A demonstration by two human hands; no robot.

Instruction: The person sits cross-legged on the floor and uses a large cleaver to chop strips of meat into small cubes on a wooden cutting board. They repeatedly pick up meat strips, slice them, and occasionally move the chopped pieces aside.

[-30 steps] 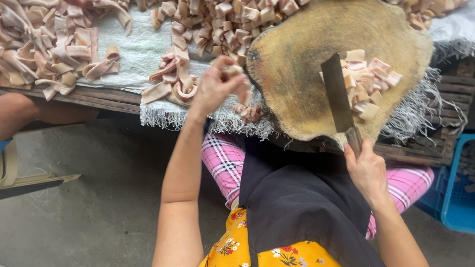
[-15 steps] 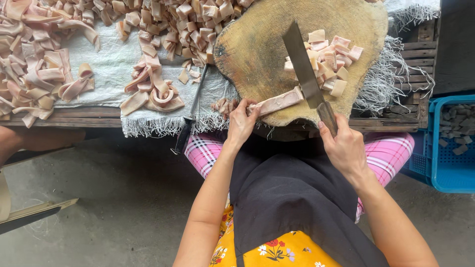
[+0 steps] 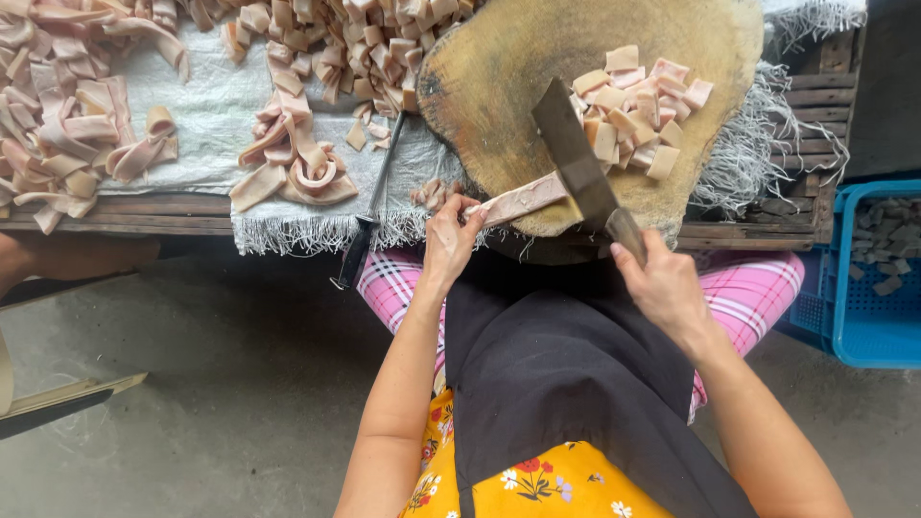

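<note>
The left hand (image 3: 449, 235) pinches the near end of a long pale strip (image 3: 523, 200), its fingers (image 3: 459, 206) curled shut around it, and the strip lies across the near edge of a round wooden block (image 3: 499, 77) that sits on the desk (image 3: 144, 213). The right hand (image 3: 662, 283) is wrapped tight around the handle of a cleaver (image 3: 574, 158) — the broad dark blade slants up and to the left, its edge resting over the strip's right end, close to where the strip meets the block. Just right of the blade, on the far right part of the block, lies a heap of small square cut pieces (image 3: 638, 105), pinkish and cream. A white woven cloth (image 3: 211, 105) with a frayed fringe covers the desk to the left of the block; on it lie loose curled strips (image 3: 293, 168), a larger pile of them at the far left (image 3: 58, 125), and a scatter of cut squares along the far edge (image 3: 355, 43). A thin dark-handled steel (image 3: 369, 216) rests on the cloth between the curled strips and the block, its handle hanging past the near edge of the desk. The person sits close to the desk in a black apron (image 3: 566, 384) over pink checked trousers (image 3: 767, 288) and a yellow flowered top. To the far right, beside the desk, stands a blue crate (image 3: 868, 326) holding dark lumps — too small to tell what they are.
</note>
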